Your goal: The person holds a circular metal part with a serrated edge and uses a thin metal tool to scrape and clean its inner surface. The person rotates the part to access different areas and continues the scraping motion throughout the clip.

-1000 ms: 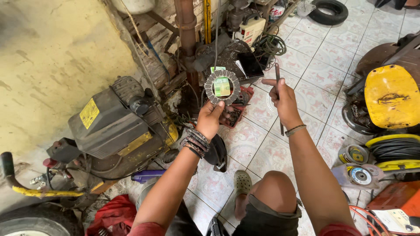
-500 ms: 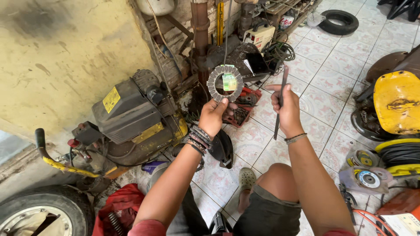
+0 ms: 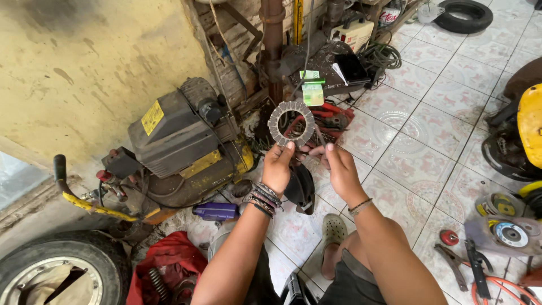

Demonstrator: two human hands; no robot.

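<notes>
A left hand [image 3: 278, 169] pinches a segmented clutch friction disc [image 3: 291, 124] upright by its lower rim. The right hand [image 3: 337, 169] pinches a thin tool [image 3: 319, 138] beside it, above an air compressor [image 3: 180, 144].

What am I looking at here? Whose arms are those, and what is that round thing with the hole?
The camera sits on a person's head and looks down, so the arms are their own. The left hand holds up a flat grey ring made of small blocks. The right hand pinches a thin tool at the ring's lower edge. Below is a tiled floor. On the left stands a grey and yellow machine by a wall, with a tyre in the corner.
</notes>
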